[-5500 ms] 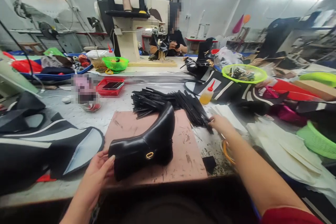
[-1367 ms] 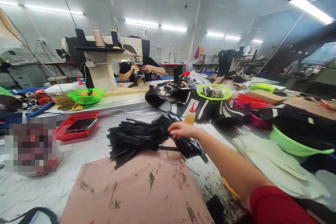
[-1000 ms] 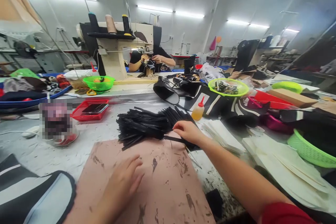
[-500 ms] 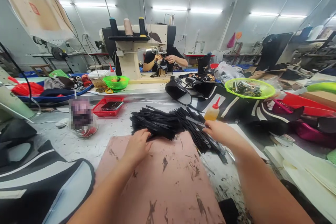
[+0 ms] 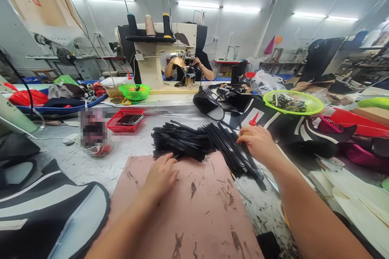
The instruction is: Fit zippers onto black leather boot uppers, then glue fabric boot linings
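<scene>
A heap of thin black strips [image 5: 180, 139] lies at the far edge of a pink board [image 5: 194, 206] marked with dark smears. My left hand [image 5: 161, 176] rests over that edge, fingers stretched toward the heap, holding nothing. To the right, a second bundle of black strips [image 5: 226, 149] lies side by side on the table. Over the right side of this bundle is my right hand [image 5: 258, 143], its fingers a little apart and nothing visible gripped in them. Behind it, a bottle with a red nozzle tip [image 5: 253, 119] is mostly hidden.
Across the table a person's hands [image 5: 188, 62] work at a sewing machine [image 5: 152, 66]. A red basket [image 5: 124, 121] holds a phone. A green-yellow basket [image 5: 293, 101] carries metal parts. Black and white cut pieces [image 5: 60, 206] lie at left, with a jar [image 5: 101, 149] behind.
The strip held in my right hand has been let go onto the right bundle. That hand has moved slightly up and right, covering the bottle. My left hand has hardly moved.
</scene>
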Available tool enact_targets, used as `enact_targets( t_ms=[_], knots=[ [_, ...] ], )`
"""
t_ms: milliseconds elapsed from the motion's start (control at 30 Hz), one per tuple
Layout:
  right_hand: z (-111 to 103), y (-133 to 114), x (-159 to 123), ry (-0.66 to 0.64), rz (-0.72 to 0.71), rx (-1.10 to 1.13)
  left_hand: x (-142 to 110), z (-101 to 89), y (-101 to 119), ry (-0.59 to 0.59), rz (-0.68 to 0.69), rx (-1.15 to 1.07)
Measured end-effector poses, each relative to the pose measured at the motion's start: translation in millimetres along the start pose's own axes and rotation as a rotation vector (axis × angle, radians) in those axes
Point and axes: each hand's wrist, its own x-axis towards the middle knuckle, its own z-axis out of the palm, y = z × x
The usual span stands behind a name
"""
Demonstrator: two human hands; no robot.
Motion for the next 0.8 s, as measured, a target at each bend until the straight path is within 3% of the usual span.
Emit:
enact_targets(
  t_ms=[100, 200, 300, 367, 433, 600, 700, 800],
  knots=[
    [23, 12, 10, -0.127, -0.093, 0.072, 1, -0.4, 1, 0.006, -0.018, -0.007],
    [44, 27, 13, -0.298, -0.07, 0.065, 1, -2.6, -5, 0.023, -0.019, -0.001],
    [47, 23, 21, -0.284, -0.013, 0.055, 7, -6.1, -12, 0.059, -0.023, 0.017],
    [42, 0, 35, -0.191, 0.0, 0.126, 17, -6.6, -13, 0.083, -0.022, 0.035],
    [39, -40, 54, -0.11, -0.037, 0.258, 31, -3.6, -11, 0.094, -0.007, 0.05],
    [52, -141, 98, -0.178, -0.13, 0.406, 55, 12.8, 1, 0.076, 0.015, 0.094],
    [55, -163, 109, -0.139, -0.077, 0.476, 56, 20.7, 1, 0.058, -0.003, 0.125],
    [44, -159, 107, -0.086, -0.012, 0.569, 58, 25.4, -1, 0.038, -0.03, 0.142]
  ],
)
